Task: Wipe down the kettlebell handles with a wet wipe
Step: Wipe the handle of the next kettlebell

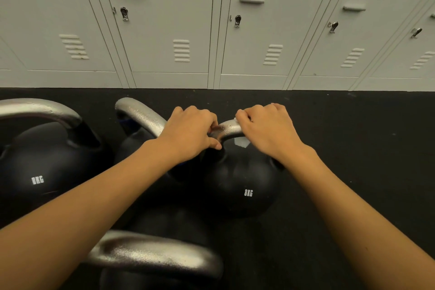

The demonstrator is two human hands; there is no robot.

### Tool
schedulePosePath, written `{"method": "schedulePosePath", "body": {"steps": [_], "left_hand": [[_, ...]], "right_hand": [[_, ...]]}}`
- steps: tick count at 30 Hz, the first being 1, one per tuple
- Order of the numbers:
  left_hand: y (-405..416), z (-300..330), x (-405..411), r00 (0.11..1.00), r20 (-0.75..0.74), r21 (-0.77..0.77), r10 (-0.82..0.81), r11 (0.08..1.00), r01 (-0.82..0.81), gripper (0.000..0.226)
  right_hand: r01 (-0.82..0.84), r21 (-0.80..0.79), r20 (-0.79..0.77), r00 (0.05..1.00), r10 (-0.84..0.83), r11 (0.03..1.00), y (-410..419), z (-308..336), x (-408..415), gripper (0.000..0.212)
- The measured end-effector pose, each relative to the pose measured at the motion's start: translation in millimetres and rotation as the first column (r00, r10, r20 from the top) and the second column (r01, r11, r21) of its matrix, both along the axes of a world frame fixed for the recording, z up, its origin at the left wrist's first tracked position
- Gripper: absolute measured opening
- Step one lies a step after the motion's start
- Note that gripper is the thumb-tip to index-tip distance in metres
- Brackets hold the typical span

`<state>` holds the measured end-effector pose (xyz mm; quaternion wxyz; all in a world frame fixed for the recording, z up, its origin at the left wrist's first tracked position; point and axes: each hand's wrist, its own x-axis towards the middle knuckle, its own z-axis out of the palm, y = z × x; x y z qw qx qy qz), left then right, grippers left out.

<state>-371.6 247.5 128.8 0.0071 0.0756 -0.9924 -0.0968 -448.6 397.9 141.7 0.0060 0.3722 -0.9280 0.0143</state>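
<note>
Fingers of your right hand curl over the white wet wipe on the silver steel handle; your left hand grips its other end. This black 8KG kettlebell sits on the black floor near the lockers' edge. Keep the wipe wrapped, slide steadily, brace firmly.

four black kettlebells on the dark floor, all with bare silver handles. the right one says 8kg and stands upright, a white wet wipe wrapped over its handle. another 8kg one far left, one between them, one nearest me.
</note>
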Motion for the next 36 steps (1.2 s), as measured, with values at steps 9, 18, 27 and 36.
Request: {"method": "schedulePosePath", "body": {"steps": [9, 18, 27, 36], "left_hand": [[1, 1, 0, 0.999, -0.033, 0.019, 0.021, 1.000, -0.020, 0.042], [2, 3, 1, 0.999, -0.004, 0.077, 0.050, 0.996, -0.050, 0.043], [-6, 34, -8, 0.994, -0.093, -0.058, 0.055, 0.996, -0.061, 0.040], [52, -4, -14, 0.974, -0.214, 0.534, 0.067, 0.844, 0.060, 0.051]], "right_hand": [[-0.070, -0.170, 0.095, 0.992, 0.087, 0.983, -3, -1, 7, 0.034], [0.028, -0.307, 0.275, 0.960, 0.061, 0.951, 14, 8, -5, 0.032], [-0.144, -0.348, 0.259, 0.935, 0.243, 0.926, 18, 4, 12, 0.036], [0.293, -0.785, 0.436, 0.887, 0.152, 0.547, 35, 2, 8, 0.031]]}}
